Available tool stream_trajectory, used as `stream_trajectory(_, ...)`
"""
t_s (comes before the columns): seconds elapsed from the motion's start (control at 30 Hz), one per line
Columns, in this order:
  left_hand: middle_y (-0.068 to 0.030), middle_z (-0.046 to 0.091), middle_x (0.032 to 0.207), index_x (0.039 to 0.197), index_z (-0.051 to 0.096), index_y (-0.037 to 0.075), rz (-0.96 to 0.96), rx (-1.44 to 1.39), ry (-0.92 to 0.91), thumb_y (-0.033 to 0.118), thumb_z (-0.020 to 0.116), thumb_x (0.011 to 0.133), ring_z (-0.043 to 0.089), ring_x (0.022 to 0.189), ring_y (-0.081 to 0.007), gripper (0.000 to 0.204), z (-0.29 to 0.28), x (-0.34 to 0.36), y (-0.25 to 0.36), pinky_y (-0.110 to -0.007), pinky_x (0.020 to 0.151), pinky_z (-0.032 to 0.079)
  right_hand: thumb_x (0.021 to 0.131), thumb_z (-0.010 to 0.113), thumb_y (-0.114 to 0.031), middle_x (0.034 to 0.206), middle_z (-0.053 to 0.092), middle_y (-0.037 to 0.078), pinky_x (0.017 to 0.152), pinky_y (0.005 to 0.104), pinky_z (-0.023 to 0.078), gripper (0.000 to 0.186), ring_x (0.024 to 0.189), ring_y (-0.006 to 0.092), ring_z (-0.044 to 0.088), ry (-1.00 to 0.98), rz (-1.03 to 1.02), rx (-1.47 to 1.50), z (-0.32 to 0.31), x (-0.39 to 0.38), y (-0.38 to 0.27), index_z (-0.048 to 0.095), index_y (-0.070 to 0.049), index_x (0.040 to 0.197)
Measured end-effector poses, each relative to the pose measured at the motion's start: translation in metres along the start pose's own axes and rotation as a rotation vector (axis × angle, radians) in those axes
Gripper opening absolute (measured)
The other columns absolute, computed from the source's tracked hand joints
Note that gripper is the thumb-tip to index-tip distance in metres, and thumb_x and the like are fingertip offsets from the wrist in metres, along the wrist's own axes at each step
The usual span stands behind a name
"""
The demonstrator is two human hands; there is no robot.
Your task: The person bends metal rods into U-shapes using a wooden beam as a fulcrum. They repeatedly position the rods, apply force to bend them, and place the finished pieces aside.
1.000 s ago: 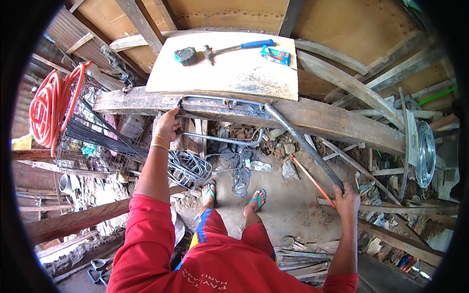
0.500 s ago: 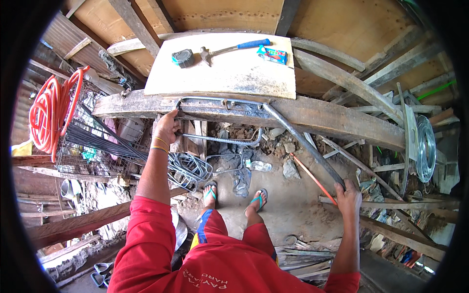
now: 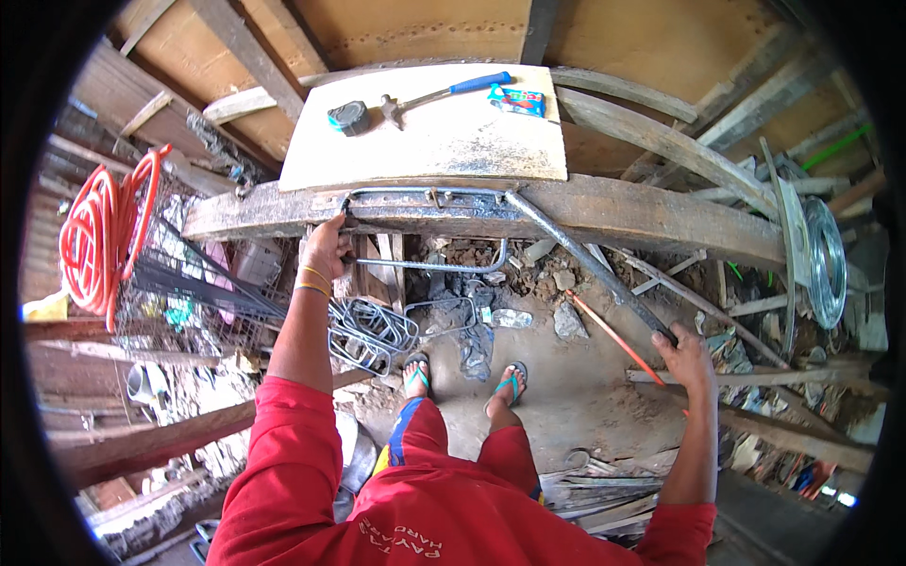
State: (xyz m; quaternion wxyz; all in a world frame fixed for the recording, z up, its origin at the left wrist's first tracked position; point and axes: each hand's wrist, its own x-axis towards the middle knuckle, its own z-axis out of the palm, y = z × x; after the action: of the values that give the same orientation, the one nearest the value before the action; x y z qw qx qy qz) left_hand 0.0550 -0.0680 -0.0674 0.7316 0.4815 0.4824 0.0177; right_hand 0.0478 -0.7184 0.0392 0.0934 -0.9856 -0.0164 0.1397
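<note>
My left hand [image 3: 326, 247] is closed on the left end of a bent steel rebar [image 3: 434, 268], at the near side of a thick wooden beam [image 3: 642, 217]. The rebar's upper length runs along the beam past small metal pegs, and its right side is bent into a rounded corner below. My right hand [image 3: 686, 357] grips the lower end of a long dark metal pipe [image 3: 595, 269]. That pipe slants up to the left, its upper end meeting the rebar at the beam; the exact joint is too small to make out.
On a pale board [image 3: 425, 156] behind the beam lie a tape measure [image 3: 349, 117], a blue-handled claw hammer [image 3: 444, 95] and a small blue packet [image 3: 517, 100]. Bent rebar pieces [image 3: 373, 330] pile up below left. Orange hose [image 3: 99, 241] hangs left, coiled wire [image 3: 825, 264] right.
My right hand has swung the pipe's lower end a little up and to the right, away from me. My left hand keeps its hold on the rebar.
</note>
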Motion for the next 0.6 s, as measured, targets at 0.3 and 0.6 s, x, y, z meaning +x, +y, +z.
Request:
stream_trajectory(0.3,0.0062,0.032,0.055,0.085,0.062,0.012,0.153,0.035,-0.213,0.033,0.054,0.104,0.026,0.045,-0.0106,0.029,-0.012,0.017,-0.005,-0.031,0.054,0.037,0.083,0.055,-0.080,0.131,0.063,0.027,0.106,0.0469,0.046,0.096,0.124,0.0407,0.060,0.249,0.344,0.083,0.051,-0.031,-0.015,0.063,0.001,0.133)
stream_trajectory(0.6,0.0024,0.044,0.060,0.083,0.053,0.015,0.110,-0.049,-0.303,0.025,0.052,0.106,0.037,0.048,-0.0116,0.025,-0.015,0.053,-0.007,-0.026,0.046,0.033,0.094,0.057,-0.058,0.107,0.072,0.025,0.092,0.0544,0.052,0.056,0.106,0.0442,0.067,0.382,0.619,0.036,0.142,-0.208,-0.242,0.068,-0.007,0.113)
